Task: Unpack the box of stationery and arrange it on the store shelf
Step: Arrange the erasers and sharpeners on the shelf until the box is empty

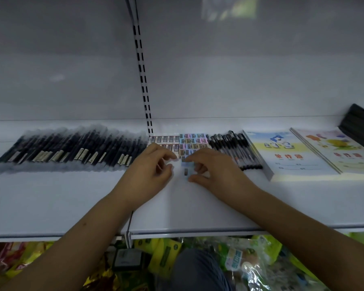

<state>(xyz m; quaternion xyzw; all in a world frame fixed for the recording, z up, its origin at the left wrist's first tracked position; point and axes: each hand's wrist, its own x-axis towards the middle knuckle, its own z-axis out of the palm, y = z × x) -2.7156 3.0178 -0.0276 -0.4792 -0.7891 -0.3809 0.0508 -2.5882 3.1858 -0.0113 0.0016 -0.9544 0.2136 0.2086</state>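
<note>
On the white shelf (72,196), small erasers lie in rows: white ones (162,139) and pastel ones (194,140). Both hands hover over their front edge. My right hand (214,171) pinches one small eraser (185,172) with a dark label between forefinger and thumb, just in front of the pastel rows. My left hand (151,169) is beside it with loosely curled fingers, forefinger tip near the white erasers, and I see nothing in it. No box is in view.
Sleeved dark pens (72,150) lie in a row to the left, black gel pens (233,148) to the right, then two notebooks (282,152) (334,150) and a dark packet (359,124). A slotted upright (144,91) runs up the back wall. Bagged goods (235,263) fill the shelf below.
</note>
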